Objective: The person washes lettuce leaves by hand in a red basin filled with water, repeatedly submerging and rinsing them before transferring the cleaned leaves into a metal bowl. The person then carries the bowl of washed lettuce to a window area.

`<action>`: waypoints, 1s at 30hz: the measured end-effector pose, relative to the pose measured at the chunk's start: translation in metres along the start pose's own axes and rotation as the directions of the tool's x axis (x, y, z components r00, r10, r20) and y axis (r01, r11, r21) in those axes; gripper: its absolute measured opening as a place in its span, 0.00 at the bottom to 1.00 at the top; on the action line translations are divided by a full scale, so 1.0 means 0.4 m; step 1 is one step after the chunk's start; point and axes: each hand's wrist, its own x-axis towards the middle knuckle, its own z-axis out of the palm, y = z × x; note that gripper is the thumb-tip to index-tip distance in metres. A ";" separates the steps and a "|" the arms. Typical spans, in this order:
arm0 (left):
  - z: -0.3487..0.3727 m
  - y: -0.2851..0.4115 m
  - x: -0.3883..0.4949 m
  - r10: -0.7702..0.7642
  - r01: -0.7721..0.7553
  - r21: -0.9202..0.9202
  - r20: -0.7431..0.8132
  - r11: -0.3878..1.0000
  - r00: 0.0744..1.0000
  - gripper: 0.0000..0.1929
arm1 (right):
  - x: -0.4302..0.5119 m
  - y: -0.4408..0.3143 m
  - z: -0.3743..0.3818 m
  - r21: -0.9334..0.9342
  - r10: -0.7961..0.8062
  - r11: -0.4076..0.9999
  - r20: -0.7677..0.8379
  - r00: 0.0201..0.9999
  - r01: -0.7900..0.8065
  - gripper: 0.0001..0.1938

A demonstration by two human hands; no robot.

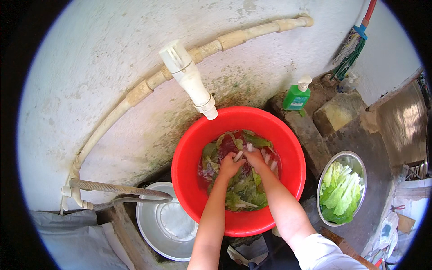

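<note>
A large red plastic basin (239,226) stands before me, with water and green leafy vegetable leaves (248,190) in it. My left hand (231,167) is inside it near the middle, its fingers around a pale leaf stalk (238,156). Close by on the right, my right hand (255,159) grips another leaf whose white stalk (249,147) pokes up past the fingers. Both hands are at the water's surface, nearly touching. More white stalk ends show just right of my right hand. What the fingertips touch underneath is hidden.
A white plastic tap (194,81) juts over the basin's far rim. Left sits a metal basin (177,219), with a hose (135,190) looping across it. At right are an oval metal bowl (362,195) of pale green leaves, a green pump bottle (297,98) and a stone block (337,111).
</note>
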 end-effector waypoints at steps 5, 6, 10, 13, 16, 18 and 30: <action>0.030 -0.043 0.013 -0.060 0.067 -0.218 0.039 0.974 0.997 0.16 | -0.055 -0.042 -0.006 0.044 -0.080 0.996 -0.019 0.997 0.081 0.17; 0.032 -0.042 0.014 -0.049 0.066 -0.203 0.083 0.977 0.995 0.17 | -0.066 -0.047 -0.013 -0.019 -0.123 0.992 -0.050 0.991 0.122 0.18; 0.049 -0.040 0.012 -0.112 0.142 -0.197 0.154 0.970 0.982 0.13 | -0.093 -0.065 -0.009 -0.407 -0.069 0.913 -0.230 0.971 -0.032 0.20; 0.050 -0.042 0.008 -0.116 0.188 -0.202 0.325 0.961 0.938 0.12 | -0.095 -0.046 -0.001 -0.369 -0.023 0.924 -0.314 0.949 -0.100 0.21; 0.025 -0.012 -0.009 -0.164 0.255 -0.126 0.488 0.959 0.857 0.12 | -0.094 -0.035 -0.016 -0.472 -0.116 0.880 -0.307 0.944 -0.045 0.23; 0.031 0.047 -0.005 -0.109 0.238 -0.182 0.530 0.954 0.841 0.11 | 0.000 0.018 -0.055 -0.235 -0.090 0.972 -0.327 0.941 0.011 0.21; -0.041 -0.005 -0.004 -0.301 0.311 -0.338 0.083 0.888 0.950 0.16 | -0.084 -0.023 0.008 -0.600 0.001 0.800 -0.010 1.000 -0.007 0.20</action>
